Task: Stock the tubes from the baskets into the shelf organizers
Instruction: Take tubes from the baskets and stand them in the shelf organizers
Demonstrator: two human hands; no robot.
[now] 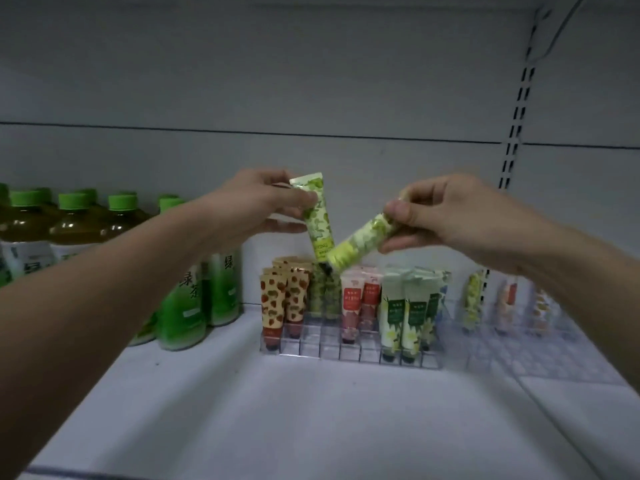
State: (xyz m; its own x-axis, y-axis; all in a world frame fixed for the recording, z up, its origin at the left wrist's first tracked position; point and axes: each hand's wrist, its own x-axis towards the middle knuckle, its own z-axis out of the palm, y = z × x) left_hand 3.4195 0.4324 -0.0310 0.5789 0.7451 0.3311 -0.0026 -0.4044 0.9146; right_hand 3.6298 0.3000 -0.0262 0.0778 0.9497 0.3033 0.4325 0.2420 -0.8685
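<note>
My left hand (263, 206) pinches a green leaf-print tube (317, 220) near its crimped top, cap pointing down over the clear shelf organizer (349, 351). My right hand (446, 213) grips a yellow-green tube (360, 242) tilted down to the left, its cap end beside the other tube's cap. Below them the organizer holds strawberry-print tubes (282, 299), green tubes at the back, red-label tubes (360, 299) and white-green tubes (405, 313) standing cap down. No basket is in view.
Green tea bottles (187, 299) with green caps stand at the left of the white shelf (263, 417). A second clear organizer (512, 337) with a few tubes sits at the right. A slotted upright (519, 98) runs up the back wall.
</note>
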